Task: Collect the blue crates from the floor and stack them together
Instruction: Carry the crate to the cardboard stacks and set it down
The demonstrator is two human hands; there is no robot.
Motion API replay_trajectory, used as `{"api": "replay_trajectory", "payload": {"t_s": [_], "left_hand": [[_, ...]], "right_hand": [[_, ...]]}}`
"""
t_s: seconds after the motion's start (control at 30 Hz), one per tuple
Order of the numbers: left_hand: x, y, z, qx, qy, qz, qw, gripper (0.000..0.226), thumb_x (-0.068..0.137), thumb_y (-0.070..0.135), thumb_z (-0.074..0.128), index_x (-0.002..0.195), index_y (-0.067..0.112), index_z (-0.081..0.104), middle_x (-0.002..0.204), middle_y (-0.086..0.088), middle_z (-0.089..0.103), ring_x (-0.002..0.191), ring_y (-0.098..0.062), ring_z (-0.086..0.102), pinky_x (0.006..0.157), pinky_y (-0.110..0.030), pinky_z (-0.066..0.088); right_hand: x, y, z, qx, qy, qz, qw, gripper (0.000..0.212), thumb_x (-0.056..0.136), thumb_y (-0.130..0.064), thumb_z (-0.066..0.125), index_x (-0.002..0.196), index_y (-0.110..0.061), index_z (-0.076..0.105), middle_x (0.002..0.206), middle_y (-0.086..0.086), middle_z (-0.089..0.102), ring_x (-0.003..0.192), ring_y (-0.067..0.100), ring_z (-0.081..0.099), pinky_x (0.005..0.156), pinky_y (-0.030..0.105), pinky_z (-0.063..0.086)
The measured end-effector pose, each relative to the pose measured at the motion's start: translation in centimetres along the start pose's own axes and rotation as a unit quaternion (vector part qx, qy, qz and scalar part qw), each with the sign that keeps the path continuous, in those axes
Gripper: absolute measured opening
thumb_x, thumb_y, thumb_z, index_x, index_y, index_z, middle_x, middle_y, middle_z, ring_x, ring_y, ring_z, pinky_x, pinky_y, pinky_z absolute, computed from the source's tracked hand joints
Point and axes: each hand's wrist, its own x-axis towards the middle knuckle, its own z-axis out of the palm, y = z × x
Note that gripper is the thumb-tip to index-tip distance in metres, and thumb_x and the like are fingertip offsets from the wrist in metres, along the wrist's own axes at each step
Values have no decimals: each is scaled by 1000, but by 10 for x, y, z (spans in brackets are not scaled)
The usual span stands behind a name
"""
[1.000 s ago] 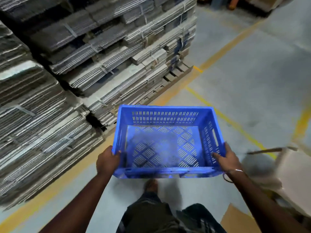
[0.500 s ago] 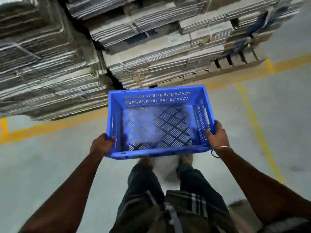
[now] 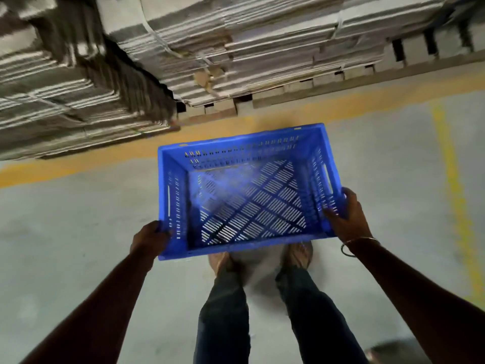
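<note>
here, a blue crate [image 3: 249,190] was held clear of the grey floor [image 3: 65,245], above the person's feet, its open top turned toward the camera and its slotted base visible inside. the left hand [image 3: 149,241] was clamped on the near left corner, the fingers curled around the rim and wall. the right hand [image 3: 346,216] was wrapped over the right wall near its near end, the thumb laid inside against the slots and the fingers curled outside. a thin bangle [image 3: 357,245] was worn at the right wrist. beyond the crate, a yellow floor line [image 3: 105,158] was seen, and behind it bundled flat cardboard [image 3: 236,43] was stacked on a pallet [image 3: 301,88].
</note>
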Motion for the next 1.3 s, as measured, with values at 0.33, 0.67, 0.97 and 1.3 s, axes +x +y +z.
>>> {"api": "replay_trajectory", "payload": {"t_s": [0.33,0.67,0.97,1.3], "left_hand": [[142,35,83,-13,33,20,999,24,77,36,72,81,16,59,98,-15,70,96,-36,67,80,-41,54],[204,61,117,11,50,59,997,27,81,36,71,78,13,57,90,-12,68,88,-37,65,78,-43,56],[230,56,150,28,66,73,995,30,83,38,70,80,11,55,96,-12,68,94,-37,63,83,-45,55],[198,42,157,-47,13,86,995,30,87,26,63,116,22,58,107,-7,65,93,-32,59,75,-35,46]], "right_hand": [[125,32,73,-21,38,-81,996,70,71,-38,65,132,-23,34,124,14,54,110,37,53,94,56,43],[195,70,101,23,65,-38,997,63,67,-39,72,119,-43,36,113,13,60,100,35,60,88,58,49],[233,111,119,-3,75,-50,996,66,67,-41,72,116,-54,29,112,15,60,97,39,61,83,61,49],[189,87,116,-28,70,-57,996,89,65,-36,62,145,-15,31,134,18,49,122,37,47,103,47,40]]}}
